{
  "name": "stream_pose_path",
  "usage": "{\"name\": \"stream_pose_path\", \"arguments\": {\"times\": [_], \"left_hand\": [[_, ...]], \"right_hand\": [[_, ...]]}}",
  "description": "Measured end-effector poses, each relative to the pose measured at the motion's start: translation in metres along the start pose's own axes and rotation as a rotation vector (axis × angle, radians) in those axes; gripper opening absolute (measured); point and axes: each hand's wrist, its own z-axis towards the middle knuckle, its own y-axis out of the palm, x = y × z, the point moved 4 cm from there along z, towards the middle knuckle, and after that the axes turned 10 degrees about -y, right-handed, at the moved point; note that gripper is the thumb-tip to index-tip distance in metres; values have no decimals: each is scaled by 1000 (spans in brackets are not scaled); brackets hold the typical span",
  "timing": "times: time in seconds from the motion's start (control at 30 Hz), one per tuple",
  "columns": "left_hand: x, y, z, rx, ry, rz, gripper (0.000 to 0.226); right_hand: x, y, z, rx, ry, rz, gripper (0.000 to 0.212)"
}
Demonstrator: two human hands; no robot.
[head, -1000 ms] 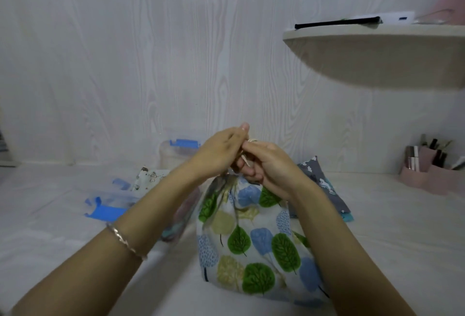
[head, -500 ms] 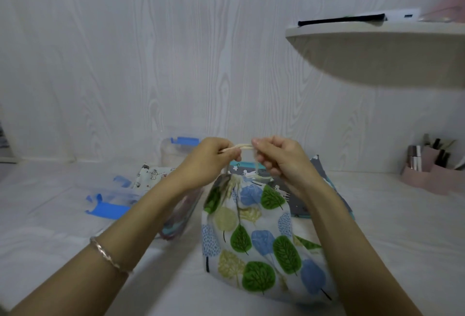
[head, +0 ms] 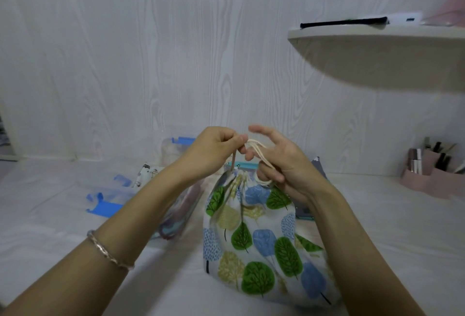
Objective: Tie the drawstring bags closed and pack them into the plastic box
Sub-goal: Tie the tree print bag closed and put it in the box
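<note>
A white drawstring bag with green and blue tree prints [head: 259, 240] stands on the pale surface in front of me, its mouth gathered shut. My left hand [head: 214, 149] pinches the cream drawstring [head: 259, 151] just above the bag's mouth. My right hand [head: 279, 159] has the cord looped over its fingers, with the lower fingers curled round it and the index finger and thumb spread. A clear plastic box with blue clips [head: 176, 147] sits behind my left hand. A grey patterned bag [head: 318, 164] lies partly hidden behind my right wrist.
A clear lid with blue clasps [head: 105, 202] and a white printed bag [head: 147, 172] lie at the left. A pink organiser with pens [head: 432, 174] stands at the far right. A curved shelf [head: 377, 36] juts from the wall above right.
The hands drew the cord taut between them half a second ago. Now my right hand has turned and opened its upper fingers, with the cord looped round it.
</note>
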Motion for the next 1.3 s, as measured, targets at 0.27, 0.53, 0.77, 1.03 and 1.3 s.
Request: {"name": "stream_pose_path", "arguments": {"times": [0.27,0.53,0.77,1.03,1.3], "left_hand": [[0,-9,3,112,74,55,29],[-12,-14,1,183,-66,-428,34],[-17,9,-6,15,-171,-122,64],[-19,-8,-8,115,-69,307,66],[-41,-31,10,135,-203,-573,41]], "right_hand": [[-9,-22,10,328,-116,326,33],[-2,-38,4,531,-56,635,32],[-13,-35,0,497,50,426,47],[-29,-59,-10,419,48,707,41],[15,-112,-12,586,26,363,36]]}}
